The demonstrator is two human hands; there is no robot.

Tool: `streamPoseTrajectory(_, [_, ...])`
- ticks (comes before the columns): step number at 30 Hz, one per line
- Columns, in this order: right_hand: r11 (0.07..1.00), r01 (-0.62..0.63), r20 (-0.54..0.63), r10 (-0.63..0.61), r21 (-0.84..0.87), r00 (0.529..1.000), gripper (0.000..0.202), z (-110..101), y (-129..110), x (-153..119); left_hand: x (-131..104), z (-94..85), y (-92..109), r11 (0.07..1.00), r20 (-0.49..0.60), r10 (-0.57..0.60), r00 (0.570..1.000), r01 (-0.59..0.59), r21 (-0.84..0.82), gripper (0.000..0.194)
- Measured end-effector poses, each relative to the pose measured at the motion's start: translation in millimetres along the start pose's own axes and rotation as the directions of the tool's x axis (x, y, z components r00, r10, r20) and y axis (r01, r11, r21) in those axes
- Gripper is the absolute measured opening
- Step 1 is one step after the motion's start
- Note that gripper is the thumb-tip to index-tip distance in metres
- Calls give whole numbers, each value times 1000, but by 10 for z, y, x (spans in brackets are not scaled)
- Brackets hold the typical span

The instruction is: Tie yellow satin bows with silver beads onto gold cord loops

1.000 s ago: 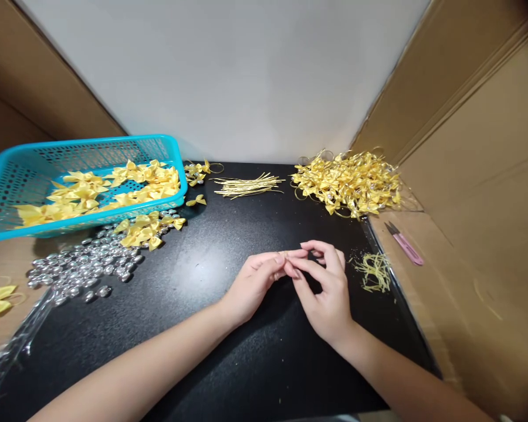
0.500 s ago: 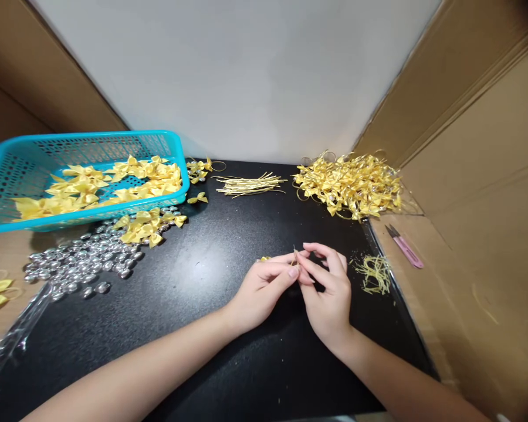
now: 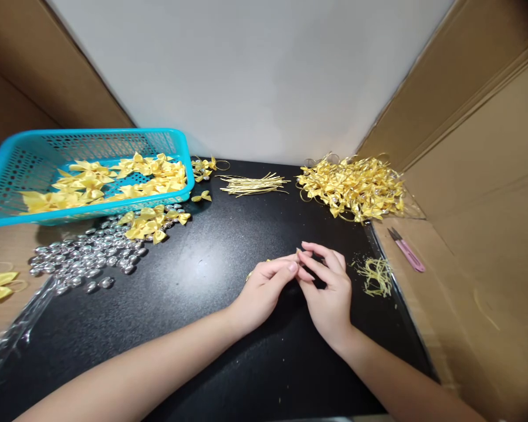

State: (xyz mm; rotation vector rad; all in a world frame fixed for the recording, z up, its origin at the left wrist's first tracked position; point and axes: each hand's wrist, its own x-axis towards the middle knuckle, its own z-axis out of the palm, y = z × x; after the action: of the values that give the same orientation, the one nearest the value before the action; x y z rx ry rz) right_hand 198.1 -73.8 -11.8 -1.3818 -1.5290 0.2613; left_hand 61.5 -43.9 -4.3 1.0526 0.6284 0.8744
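left hand (image 3: 264,296): closed, thumb pressed to the index finger; gripping a yellow piece (image 3: 249,276).
yellow piece: over the middle of the black tabletop (image 3: 193,322); mostly hidden, small bits showing at the hand's far edge.
right hand (image 3: 330,296): fingers curled, fingertips meeting those of the left hand; cannot tell whether anything is pinched in them.
basket (image 3: 114,203): blue, far left; yellow bows (image 3: 88,183) inside.
beads (image 3: 88,253): silver, loose in front of the basket; a few more bows (image 3: 146,224) lying on their far right end.
cords (image 3: 255,184): thin, yellow, in a loose bundle at the back, between basket and heap.
heap (image 3: 356,187): bows with looped cords, back right.
offcuts (image 3: 376,276): thin, yellowish, to the right of the right hand.
snips (image 3: 408,253): pink handle, beyond the tabletop's right edge, blades pointing away.
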Motion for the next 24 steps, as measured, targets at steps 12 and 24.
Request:
streamPoseTrajectory(12, [988,-52,115,36,145,993,24,-26,17,55,-20,34,9,999,-96,-31,995,32,6,36])
streamPoseTrajectory(24, [994,-22,102,12,106,995,18,-29,-73,54,-2,-11,101,941,-204,9,979,61,334,34])
